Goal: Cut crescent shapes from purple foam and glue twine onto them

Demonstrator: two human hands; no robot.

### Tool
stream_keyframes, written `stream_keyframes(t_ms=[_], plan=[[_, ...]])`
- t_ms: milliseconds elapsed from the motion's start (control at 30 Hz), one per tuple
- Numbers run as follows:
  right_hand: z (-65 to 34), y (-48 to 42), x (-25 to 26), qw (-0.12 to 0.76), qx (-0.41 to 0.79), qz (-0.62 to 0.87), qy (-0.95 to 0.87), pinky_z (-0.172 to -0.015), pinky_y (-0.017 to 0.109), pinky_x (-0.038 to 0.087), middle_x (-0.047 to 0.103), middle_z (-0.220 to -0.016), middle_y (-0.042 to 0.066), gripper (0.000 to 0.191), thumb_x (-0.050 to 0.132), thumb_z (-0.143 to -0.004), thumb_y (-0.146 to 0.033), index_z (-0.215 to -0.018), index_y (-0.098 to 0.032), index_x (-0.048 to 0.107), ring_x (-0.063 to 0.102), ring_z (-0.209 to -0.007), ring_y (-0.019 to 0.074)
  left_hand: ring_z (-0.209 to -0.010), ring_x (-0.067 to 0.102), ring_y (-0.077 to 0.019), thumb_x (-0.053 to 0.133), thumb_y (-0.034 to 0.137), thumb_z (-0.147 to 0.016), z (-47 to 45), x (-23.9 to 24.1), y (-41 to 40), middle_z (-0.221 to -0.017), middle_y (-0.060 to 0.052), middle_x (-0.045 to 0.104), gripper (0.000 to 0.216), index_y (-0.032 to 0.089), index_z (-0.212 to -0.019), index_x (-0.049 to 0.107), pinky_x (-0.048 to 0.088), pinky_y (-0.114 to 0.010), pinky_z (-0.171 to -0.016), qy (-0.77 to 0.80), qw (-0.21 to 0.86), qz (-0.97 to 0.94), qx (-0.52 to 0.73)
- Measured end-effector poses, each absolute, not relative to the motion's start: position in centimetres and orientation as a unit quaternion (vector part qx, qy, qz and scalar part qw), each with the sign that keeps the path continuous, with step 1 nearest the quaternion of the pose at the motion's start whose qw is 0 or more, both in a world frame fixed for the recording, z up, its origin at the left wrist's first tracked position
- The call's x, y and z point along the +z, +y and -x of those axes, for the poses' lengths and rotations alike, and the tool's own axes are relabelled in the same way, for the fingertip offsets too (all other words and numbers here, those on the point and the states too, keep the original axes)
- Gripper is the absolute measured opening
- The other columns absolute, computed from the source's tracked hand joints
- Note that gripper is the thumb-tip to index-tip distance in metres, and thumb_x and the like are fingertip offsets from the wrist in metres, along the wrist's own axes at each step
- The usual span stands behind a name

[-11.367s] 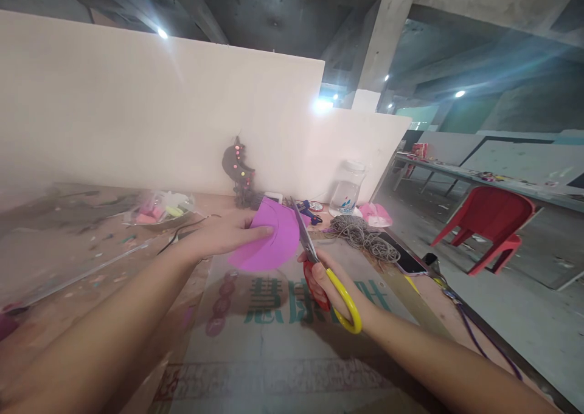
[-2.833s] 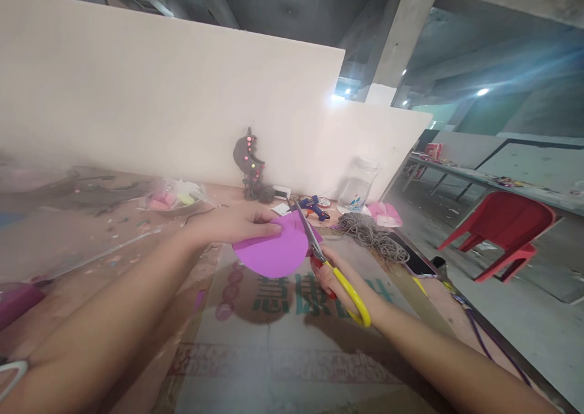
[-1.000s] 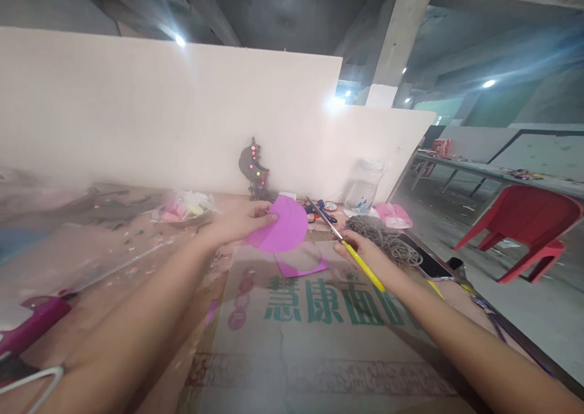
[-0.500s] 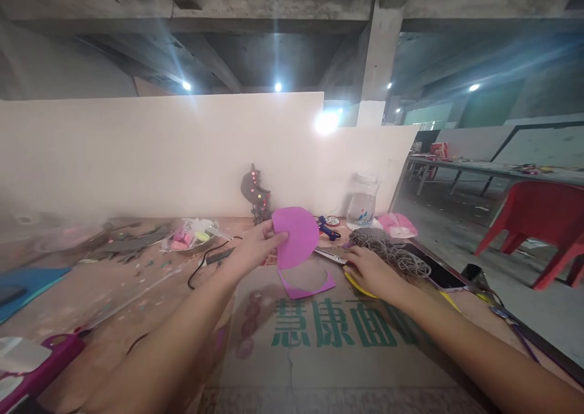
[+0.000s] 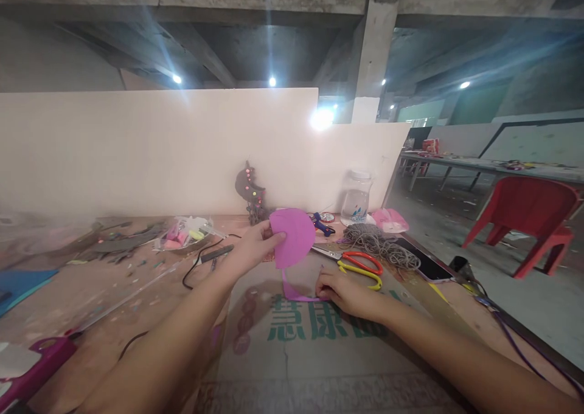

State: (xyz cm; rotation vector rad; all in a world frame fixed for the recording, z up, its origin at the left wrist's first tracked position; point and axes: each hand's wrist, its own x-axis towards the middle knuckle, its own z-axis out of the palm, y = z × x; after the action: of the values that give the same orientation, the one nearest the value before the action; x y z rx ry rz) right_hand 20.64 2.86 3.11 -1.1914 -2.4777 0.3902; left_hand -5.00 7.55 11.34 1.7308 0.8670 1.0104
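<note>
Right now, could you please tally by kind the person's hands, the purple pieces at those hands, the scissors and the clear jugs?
Hands: 2 (left hand, right hand)
Purple pieces: 2 (cut piece, offcut)
Scissors: 1 pair
Clear jug: 1
Total: 6

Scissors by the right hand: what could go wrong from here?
The right hand could bump the scissors lying just beyond it. The grey yarn, close by their handles, might snag on them. The purple sheet, pinched at one edge by the left hand, might crease.
</note>
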Motion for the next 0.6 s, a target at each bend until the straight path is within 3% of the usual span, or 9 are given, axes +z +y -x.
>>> stream_keyframes(t_ms=[133, 200, 333, 500, 600], plan=[[-20.5, 1.8, 5.0, 0.171, 0.219, 0.439, -0.854, -0.064, 0.024, 0.039, 0.061, -0.079, 0.001, 0.015, 0.048, -0.088, -0.012, -0.088, -0.018, 0.062, 0.052, -0.07, 0.0138, -0.086, 0.066, -0.0227, 0.07, 0.053, -0.073, 5.2, 11.5, 7.5, -0.091, -0.008, 0.072, 0.047, 0.014, -0.098, 0.063, 0.051, -0.031, -0.071, 0.361, 0.455, -0.704, 0.409], [-20.3, 1.3, 5.8, 0.191, 0.256, 0.445, -0.837, -0.061, 0.024, 0.037, 0.059, -0.075, 0.0, 0.014, 0.048, -0.093, -0.022, -0.089, -0.018, 0.061, 0.05, -0.066, 0.0128, -0.086, 0.066, -0.0232, 0.07, 0.054, -0.072, 5.3, 11.5, 7.6, -0.092, -0.008, 0.072, 0.048, 0.014, -0.098, 0.063, 0.051, -0.032, -0.071, 0.365, 0.452, -0.704, 0.409], [-21.4, -0.5, 8.5, 0.196, 0.38, 0.434, -0.793, -0.059, 0.022, 0.037, 0.058, -0.072, -0.001, 0.031, 0.054, -0.093, -0.044, -0.082, -0.016, 0.061, 0.049, -0.062, 0.0112, -0.089, 0.066, -0.0239, 0.07, 0.054, -0.073, 5.6, 11.2, 8.2, -0.097, -0.009, 0.072, 0.051, 0.013, -0.102, 0.063, 0.051, -0.032, -0.072, 0.37, 0.453, -0.705, 0.402], [-26.0, -5.2, 13.8, -0.033, 0.533, 0.368, -0.761, -0.06, 0.022, 0.042, 0.067, -0.07, 0.003, 0.047, 0.063, -0.086, -0.059, -0.076, -0.014, 0.071, 0.057, -0.062, 0.0117, -0.093, 0.065, -0.0243, 0.071, 0.052, -0.076, 6.0, 10.4, 9.1, -0.105, -0.01, 0.072, 0.054, 0.012, -0.112, 0.064, 0.051, -0.033, -0.077, 0.371, 0.464, -0.708, 0.381], [-28.1, -7.8, 15.3, -0.087, 0.597, 0.423, -0.676, -0.065, 0.025, 0.05, 0.072, -0.069, 0.005, 0.048, 0.079, -0.066, -0.062, -0.079, -0.016, 0.078, 0.066, -0.066, 0.0175, -0.09, 0.066, -0.0242, 0.072, 0.052, -0.075, 6.2, 9.9, 9.7, -0.107, -0.01, 0.073, 0.059, 0.014, -0.119, 0.065, 0.052, -0.034, -0.076, 0.369, 0.466, -0.711, 0.377]])
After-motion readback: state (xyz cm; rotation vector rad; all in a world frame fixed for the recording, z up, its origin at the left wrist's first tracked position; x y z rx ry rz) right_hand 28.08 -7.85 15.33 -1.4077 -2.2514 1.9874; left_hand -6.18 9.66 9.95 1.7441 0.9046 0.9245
